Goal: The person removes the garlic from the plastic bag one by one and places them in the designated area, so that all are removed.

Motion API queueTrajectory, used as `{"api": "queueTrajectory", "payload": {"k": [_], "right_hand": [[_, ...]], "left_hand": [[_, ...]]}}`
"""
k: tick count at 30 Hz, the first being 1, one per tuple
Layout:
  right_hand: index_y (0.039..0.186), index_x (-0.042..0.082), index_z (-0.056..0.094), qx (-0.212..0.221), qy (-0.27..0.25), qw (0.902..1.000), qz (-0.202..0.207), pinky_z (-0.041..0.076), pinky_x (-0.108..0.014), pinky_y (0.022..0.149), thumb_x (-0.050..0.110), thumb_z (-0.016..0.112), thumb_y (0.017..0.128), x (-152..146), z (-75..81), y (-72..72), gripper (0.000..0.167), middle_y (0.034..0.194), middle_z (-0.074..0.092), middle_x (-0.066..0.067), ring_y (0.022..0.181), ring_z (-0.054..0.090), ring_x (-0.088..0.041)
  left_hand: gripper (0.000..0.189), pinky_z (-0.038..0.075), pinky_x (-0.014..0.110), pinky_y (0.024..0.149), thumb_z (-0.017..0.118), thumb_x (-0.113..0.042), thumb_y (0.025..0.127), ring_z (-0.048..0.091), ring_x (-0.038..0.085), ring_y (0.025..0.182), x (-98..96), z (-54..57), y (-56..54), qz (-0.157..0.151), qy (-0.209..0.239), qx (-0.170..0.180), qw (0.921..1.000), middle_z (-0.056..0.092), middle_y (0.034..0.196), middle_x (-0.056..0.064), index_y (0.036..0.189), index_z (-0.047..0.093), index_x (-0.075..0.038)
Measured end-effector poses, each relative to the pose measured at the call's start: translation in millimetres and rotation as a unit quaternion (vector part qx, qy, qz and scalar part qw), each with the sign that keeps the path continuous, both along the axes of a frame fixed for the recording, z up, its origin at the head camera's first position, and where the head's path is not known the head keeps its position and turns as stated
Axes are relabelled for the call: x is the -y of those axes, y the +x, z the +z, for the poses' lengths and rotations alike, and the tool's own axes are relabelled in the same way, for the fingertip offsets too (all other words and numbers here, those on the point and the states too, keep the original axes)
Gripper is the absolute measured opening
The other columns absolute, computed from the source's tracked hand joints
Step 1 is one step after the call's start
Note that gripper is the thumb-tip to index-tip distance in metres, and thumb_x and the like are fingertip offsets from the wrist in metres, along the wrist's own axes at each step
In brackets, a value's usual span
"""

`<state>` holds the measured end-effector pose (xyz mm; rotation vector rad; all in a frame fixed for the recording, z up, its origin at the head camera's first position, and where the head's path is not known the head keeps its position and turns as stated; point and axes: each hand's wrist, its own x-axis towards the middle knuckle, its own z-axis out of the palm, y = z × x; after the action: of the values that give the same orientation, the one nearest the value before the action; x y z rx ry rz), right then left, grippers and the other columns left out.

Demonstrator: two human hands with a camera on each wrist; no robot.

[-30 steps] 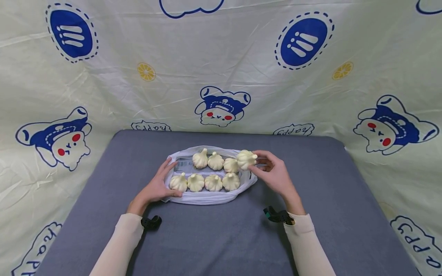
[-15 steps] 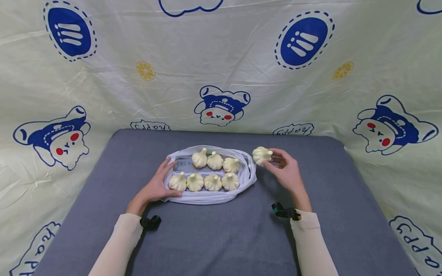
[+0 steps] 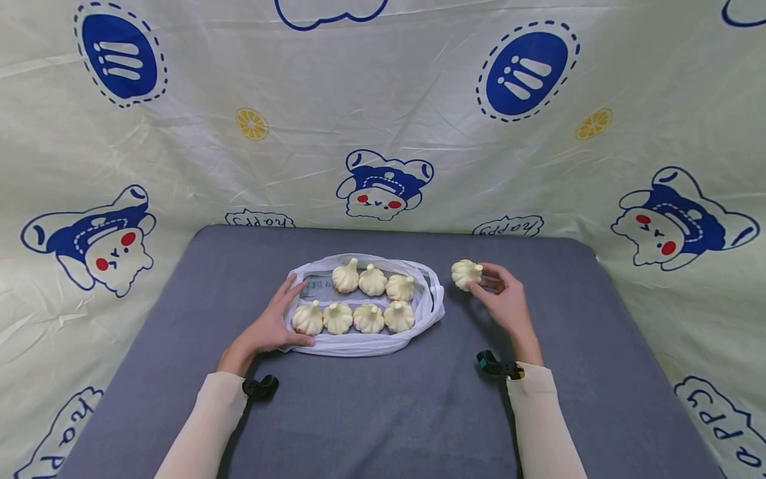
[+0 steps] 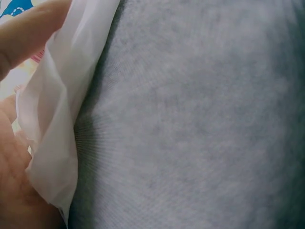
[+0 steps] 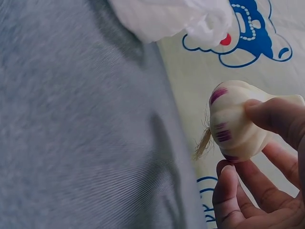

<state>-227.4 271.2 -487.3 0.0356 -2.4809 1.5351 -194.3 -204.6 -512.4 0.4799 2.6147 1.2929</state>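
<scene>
In the head view a white plastic bag lies mid-table with its mouth spread wide. Several garlic bulbs sit inside it in a front row, and three more garlic bulbs form the back row. My left hand holds the bag's left end, thumb along the front rim and fingers along the side. To the right of the bag, my right hand pinches another garlic bulb between thumb and fingers. The right wrist view shows that garlic bulb with purple streaks and a tuft of roots.
Grey cloth covers the table. A printed white curtain hangs behind and on both sides. At the bag's back left corner, a printed barcode patch shows inside. Each wrist wears a black camera strap.
My right hand has carried the garlic bulb from above the bag's right edge out to the right, slowing in the last half second. My left hand stays at the bag's left end.
</scene>
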Motion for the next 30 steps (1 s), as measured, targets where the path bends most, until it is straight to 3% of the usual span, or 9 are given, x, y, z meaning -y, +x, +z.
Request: {"api": "queueTrajectory", "payload": {"k": [8, 20, 26, 30], "right_hand": [[0.134, 0.001, 0.062, 0.015, 0.014, 0.9997, -0.012, 0.049, -0.009, 0.074, 0.021, 0.079, 0.093, -4.8, -13.7, -1.1, 0.049, 0.133, 0.064, -0.021, 0.110, 0.065, -0.029], [0.134, 0.002, 0.063, 0.006, 0.038, 0.9993, -0.002, 0.051, -0.012, 0.070, 0.015, 0.078, 0.093, -3.4, -19.0, -4.5, 0.046, 0.131, 0.065, -0.021, 0.105, 0.066, -0.028], [0.137, 0.004, 0.062, 0.007, 0.069, 0.9975, 0.011, 0.048, -0.016, 0.077, 0.014, 0.076, 0.094, -3.8, -12.3, -2.6, 0.046, 0.133, 0.065, -0.022, 0.112, 0.067, -0.038], [0.141, 0.005, 0.059, 0.028, 0.101, 0.9937, 0.040, 0.050, -0.026, 0.082, 0.014, 0.074, 0.096, -5.2, -13.0, -2.1, 0.048, 0.138, 0.062, -0.022, 0.116, 0.066, -0.041]], "left_hand": [[0.119, 0.009, 0.076, 0.118, 0.095, -0.032, 0.071, -0.005, 0.047, 0.158, -0.6, -0.2, 0.4, -0.001, 0.002, 0.000, 1.0000, -0.005, 0.174, 0.013, 0.164, 0.024, -0.010], [0.121, 0.010, 0.075, 0.119, 0.096, -0.032, 0.070, -0.004, 0.047, 0.158, -0.6, -0.2, 0.1, 0.000, 0.002, -0.007, 1.0000, -0.005, 0.174, 0.014, 0.164, 0.024, -0.009], [0.121, 0.010, 0.075, 0.119, 0.096, -0.034, 0.071, -0.004, 0.047, 0.158, -0.5, -0.6, 0.0, 0.001, -0.005, -0.008, 1.0000, -0.005, 0.174, 0.014, 0.164, 0.023, -0.011], [0.121, 0.010, 0.075, 0.119, 0.096, -0.035, 0.071, -0.004, 0.047, 0.158, -0.5, -1.0, -0.3, 0.002, -0.007, -0.008, 0.9999, -0.005, 0.174, 0.014, 0.164, 0.023, -0.011]]}}
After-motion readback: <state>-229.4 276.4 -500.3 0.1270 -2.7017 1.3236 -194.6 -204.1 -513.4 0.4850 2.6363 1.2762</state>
